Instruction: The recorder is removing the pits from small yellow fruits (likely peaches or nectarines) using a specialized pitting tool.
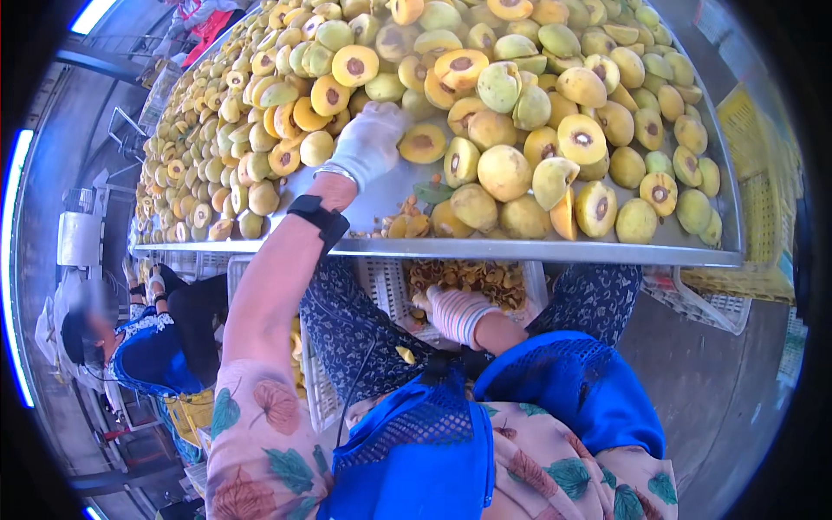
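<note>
My left hand (372, 144), in a white glove, reaches over the metal table (312, 195) into a heap of yellow peaches. Its fingers bend down among cut peach halves, and whether they grip one is hidden. Just right of it lies a peach half (422, 143) with its brown centre facing up. My right hand (460, 316), in a striped glove, is low between my knees. Beneath it is a white plastic crate (383, 286) with brown-orange fruit scraps (500, 283). The right fingertips are partly hidden, so I cannot tell what they hold.
The metal table rim (455, 248) runs across in front of me. Small scraps (406, 221) and a green leaf (431, 192) lie near it. Yellow crates (747, 240) stand at the right. A co-worker (149, 344) sits at the left; another person (201, 26) is farther back.
</note>
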Motion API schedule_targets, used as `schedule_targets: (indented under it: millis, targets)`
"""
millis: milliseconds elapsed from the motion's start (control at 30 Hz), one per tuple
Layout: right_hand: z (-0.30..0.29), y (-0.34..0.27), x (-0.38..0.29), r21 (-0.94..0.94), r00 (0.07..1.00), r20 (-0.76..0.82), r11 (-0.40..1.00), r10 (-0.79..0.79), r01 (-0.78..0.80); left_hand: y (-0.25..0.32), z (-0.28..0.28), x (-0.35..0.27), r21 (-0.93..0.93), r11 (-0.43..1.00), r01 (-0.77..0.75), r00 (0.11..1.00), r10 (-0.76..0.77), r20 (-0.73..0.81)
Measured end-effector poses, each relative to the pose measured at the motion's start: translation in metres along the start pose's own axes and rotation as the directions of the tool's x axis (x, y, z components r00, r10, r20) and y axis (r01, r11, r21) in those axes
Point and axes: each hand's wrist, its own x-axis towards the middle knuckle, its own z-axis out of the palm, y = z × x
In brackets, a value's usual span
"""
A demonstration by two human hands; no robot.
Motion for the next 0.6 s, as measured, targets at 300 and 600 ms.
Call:
schedule_targets:
  millis: [300, 600]
  targets:
    - [-0.009, -0.038, -0.031, 0.363, 0.812, -0.582, 0.876, -0.052, 0.316, 0.061, -0.061, -0.154, -0.508, -0.809, -0.295, 0.856, -0.46, 0.235]
    - [0.018, -0.097, -0.016, -0.061, 0.71, -0.664, 0.964, -0.234, 0.26, 0.115, -0.058, -0.205, -0.427, -0.714, -0.555, 0.703, -0.677, 0.219]
